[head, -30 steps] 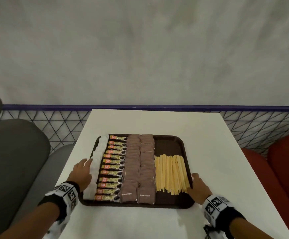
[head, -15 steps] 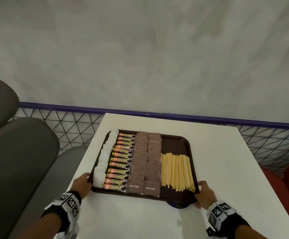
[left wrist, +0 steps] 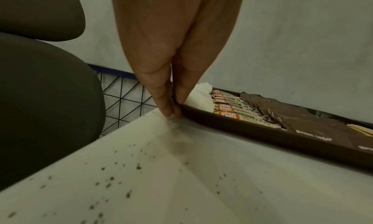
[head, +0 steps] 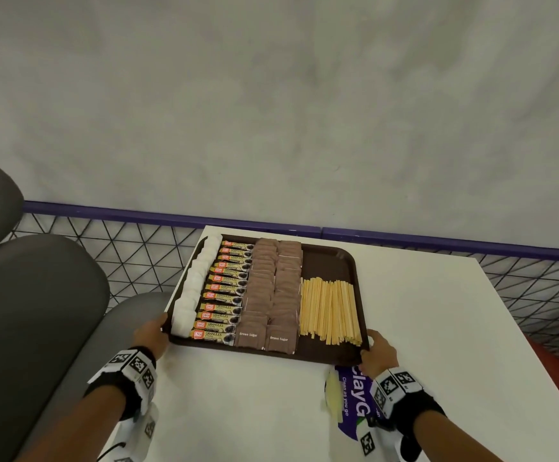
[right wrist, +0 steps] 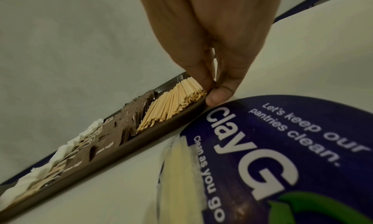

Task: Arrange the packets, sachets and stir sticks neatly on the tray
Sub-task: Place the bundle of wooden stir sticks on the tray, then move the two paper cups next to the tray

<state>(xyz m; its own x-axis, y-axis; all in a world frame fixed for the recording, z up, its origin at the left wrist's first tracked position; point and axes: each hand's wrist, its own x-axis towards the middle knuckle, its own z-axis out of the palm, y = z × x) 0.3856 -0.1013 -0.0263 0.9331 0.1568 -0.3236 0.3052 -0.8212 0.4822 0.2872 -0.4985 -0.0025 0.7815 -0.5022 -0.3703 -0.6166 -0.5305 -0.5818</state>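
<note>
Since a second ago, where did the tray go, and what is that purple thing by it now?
Both hands slid the tray away from the person, toward the far edge of the table. That uncovered a purple sticker where the tray had sat. The left hand and right hand moved from its sides to its near corners. The white sachets, coffee sticks, brown sugar packets and stir sticks kept their rows.

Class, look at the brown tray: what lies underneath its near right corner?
A purple printed sticker on the white table runs under the brown plastic tray by the right hand. How far under it reaches is hidden.
</note>
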